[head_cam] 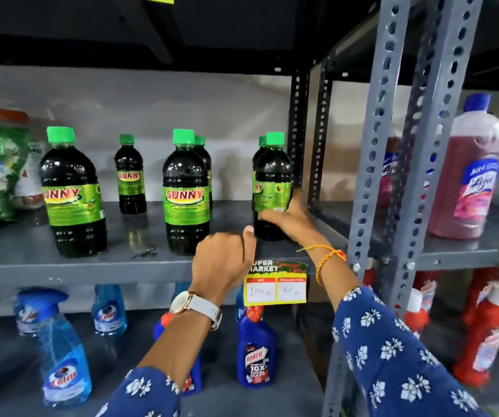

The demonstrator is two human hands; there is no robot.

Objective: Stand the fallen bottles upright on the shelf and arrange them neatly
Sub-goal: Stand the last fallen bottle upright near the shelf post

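Glossy plastic bottles (185, 194), matt grey metal shelf (61, 266), paper price tag (275, 290)

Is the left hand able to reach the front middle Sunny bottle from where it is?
Probably yes. The left hand is loosely closed just right of the front middle Sunny bottle, at the shelf edge, with nothing between them.

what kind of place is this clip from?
Likely a supermarket's cleaning-products aisle: a yellow price tag on the metal shelf, rows of identical green-capped dark bottles, and blue spray bottles below.
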